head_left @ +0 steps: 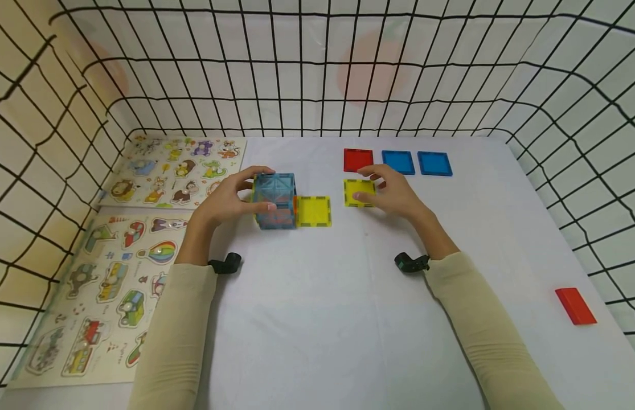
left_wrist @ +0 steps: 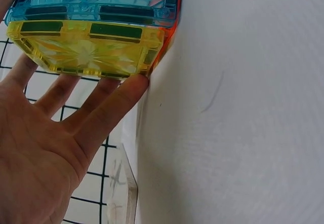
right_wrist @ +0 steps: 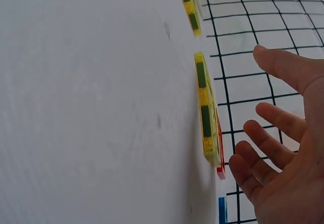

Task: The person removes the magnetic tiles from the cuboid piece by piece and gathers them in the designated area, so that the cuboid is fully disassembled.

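Observation:
My left hand point(head_left: 227, 196) grips a cube of see-through magnetic tiles point(head_left: 275, 200), thumb on its near side and fingers round the far side. Blue and yellow faces show in the left wrist view, with the fingertips along the edge of the yellow tile point(left_wrist: 86, 51) and an orange-red edge at the right. A flat yellow tile point(head_left: 314, 211) lies against the cube's right side. Above another yellow tile point(head_left: 352, 196) hovers my right hand point(head_left: 394, 191). In the right wrist view its fingers point(right_wrist: 273, 143) are apart from that tile point(right_wrist: 206, 110), holding nothing.
Behind the right hand lie a red tile point(head_left: 358, 160) and two blue tiles point(head_left: 398, 162). A red block point(head_left: 576, 306) is at the far right. Two picture puzzle boards point(head_left: 117, 228) cover the left side. Black wire mesh point(head_left: 296, 60) walls the table's back and sides.

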`<action>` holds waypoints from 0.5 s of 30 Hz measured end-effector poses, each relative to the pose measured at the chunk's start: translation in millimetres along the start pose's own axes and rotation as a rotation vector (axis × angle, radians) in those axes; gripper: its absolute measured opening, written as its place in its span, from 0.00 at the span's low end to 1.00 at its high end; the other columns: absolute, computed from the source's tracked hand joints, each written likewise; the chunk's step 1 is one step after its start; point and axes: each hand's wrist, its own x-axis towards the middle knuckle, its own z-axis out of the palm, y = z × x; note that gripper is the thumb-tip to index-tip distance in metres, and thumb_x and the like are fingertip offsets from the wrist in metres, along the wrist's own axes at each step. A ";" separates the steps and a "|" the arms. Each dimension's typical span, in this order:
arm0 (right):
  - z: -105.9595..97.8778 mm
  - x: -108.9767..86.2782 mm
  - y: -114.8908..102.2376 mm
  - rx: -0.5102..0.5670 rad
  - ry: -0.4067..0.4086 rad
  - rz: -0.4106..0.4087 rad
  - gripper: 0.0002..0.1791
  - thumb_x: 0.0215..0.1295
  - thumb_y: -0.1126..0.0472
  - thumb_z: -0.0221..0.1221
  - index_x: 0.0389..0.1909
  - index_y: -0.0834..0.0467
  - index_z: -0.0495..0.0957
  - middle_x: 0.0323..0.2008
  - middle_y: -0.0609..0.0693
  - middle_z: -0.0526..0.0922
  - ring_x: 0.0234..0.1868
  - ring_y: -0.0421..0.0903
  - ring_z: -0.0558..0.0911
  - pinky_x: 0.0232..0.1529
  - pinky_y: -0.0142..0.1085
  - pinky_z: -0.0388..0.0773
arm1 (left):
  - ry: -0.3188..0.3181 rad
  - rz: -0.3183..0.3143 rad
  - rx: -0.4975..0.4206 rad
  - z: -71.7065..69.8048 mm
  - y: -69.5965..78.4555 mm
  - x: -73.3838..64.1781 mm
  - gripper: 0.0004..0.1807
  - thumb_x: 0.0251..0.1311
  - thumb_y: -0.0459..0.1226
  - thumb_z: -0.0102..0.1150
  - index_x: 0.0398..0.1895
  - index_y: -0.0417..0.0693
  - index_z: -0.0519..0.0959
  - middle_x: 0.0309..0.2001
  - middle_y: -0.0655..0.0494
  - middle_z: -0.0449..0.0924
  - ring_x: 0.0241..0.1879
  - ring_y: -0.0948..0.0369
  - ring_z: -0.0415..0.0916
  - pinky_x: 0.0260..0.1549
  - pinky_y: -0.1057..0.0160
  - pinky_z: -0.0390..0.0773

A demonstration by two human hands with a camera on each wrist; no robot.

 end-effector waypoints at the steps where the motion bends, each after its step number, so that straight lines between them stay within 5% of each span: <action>1: 1.0 0.0 -1.3 0.001 -0.003 -0.012 0.36 0.63 0.47 0.70 0.70 0.53 0.72 0.68 0.54 0.73 0.66 0.54 0.70 0.67 0.54 0.74 | -0.001 -0.001 -0.002 0.1 0.1 0.0 0.37 0.56 0.47 0.77 0.69 0.70 0.72 0.73 0.61 0.68 0.73 0.45 0.64 0.64 0.35 0.72; 15: 22.0 -3.6 -31.2 -0.035 -0.100 -0.059 0.43 0.55 0.42 0.73 0.71 0.49 0.72 0.72 0.51 0.71 0.69 0.53 0.70 0.67 0.56 0.75 | -0.011 0.022 -0.025 -0.4 0.5 0.5 0.36 0.55 0.44 0.78 0.68 0.67 0.73 0.69 0.60 0.72 0.69 0.45 0.68 0.58 0.40 0.75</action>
